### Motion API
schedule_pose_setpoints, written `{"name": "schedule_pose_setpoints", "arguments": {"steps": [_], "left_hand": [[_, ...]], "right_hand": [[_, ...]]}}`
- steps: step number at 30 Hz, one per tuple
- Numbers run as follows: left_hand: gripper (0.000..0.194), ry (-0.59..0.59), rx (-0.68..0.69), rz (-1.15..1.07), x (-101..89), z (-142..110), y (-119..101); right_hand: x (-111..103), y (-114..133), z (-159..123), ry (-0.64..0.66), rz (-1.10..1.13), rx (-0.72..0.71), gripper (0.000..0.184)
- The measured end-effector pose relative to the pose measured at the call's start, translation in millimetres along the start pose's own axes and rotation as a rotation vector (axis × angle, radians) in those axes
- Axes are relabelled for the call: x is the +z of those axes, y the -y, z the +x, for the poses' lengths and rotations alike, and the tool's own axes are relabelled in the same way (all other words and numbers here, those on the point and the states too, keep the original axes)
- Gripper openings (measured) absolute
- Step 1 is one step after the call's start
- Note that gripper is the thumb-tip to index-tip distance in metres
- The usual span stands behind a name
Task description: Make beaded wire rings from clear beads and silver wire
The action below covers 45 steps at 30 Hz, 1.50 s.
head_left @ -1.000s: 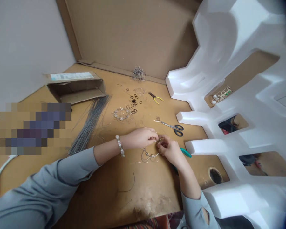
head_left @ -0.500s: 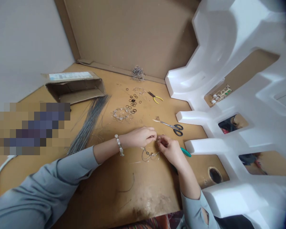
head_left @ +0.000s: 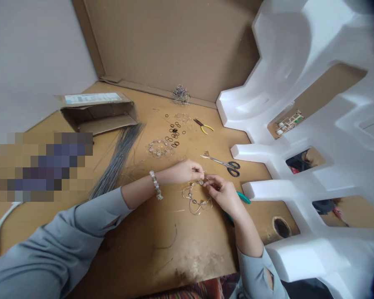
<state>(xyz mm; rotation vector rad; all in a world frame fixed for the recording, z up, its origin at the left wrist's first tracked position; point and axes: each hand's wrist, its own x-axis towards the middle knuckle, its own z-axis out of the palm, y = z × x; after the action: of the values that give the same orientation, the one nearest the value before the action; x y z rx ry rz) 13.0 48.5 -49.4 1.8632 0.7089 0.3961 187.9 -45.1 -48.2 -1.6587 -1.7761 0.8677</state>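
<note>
A ring of bent wire with clear beads [head_left: 190, 195] hangs between my hands, just above the table. My left hand [head_left: 189, 171] pinches its upper edge with thumb and forefinger. On the other side, my right hand [head_left: 220, 189] grips the same wire with curled fingertips; the exact hold is too small to make out. A beaded bracelet [head_left: 156, 185] circles my left wrist. Under my right hand a green-handled tool [head_left: 243, 197] lies partly hidden. Scissors with black handles [head_left: 226, 164] lie just beyond my right hand.
Yellow-handled pliers [head_left: 204, 126], dark rings [head_left: 174, 131], another beaded wire ring [head_left: 159, 147] and a wire tangle [head_left: 180, 95] lie farther back. A bundle of straight wires [head_left: 115, 162] reaches toward an open cardboard box [head_left: 102, 118]. White moulded foam [head_left: 262, 191] borders the right; the table has a hole [head_left: 281, 228].
The beaded wire ring has turned and lifted slightly, so more of its loop shows. My left hand has risen a little, with its thumb and forefinger now pinching at the ring's top.
</note>
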Motion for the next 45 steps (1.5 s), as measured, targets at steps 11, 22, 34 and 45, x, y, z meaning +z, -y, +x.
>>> {"name": "schedule_pose_setpoints", "arguments": {"steps": [11,22,34,45], "left_hand": [[0.014,0.023,0.093,0.349,-4.4,-13,-18],[0.014,-0.012,0.164,0.504,-1.3,-14,-17],[0.015,-0.16,0.025,0.566,10.0,-19,-25],[0.018,-0.222,-0.01,0.604,16.4,-18,-28]], "right_hand": [[1,0,1,-0.041,-0.078,0.025,0.03],[0,1,-1,-0.033,-0.151,0.031,0.029],[2,-1,-1,-0.073,-0.073,0.046,0.029],[4,-1,1,-0.133,-0.061,0.081,0.03]]}}
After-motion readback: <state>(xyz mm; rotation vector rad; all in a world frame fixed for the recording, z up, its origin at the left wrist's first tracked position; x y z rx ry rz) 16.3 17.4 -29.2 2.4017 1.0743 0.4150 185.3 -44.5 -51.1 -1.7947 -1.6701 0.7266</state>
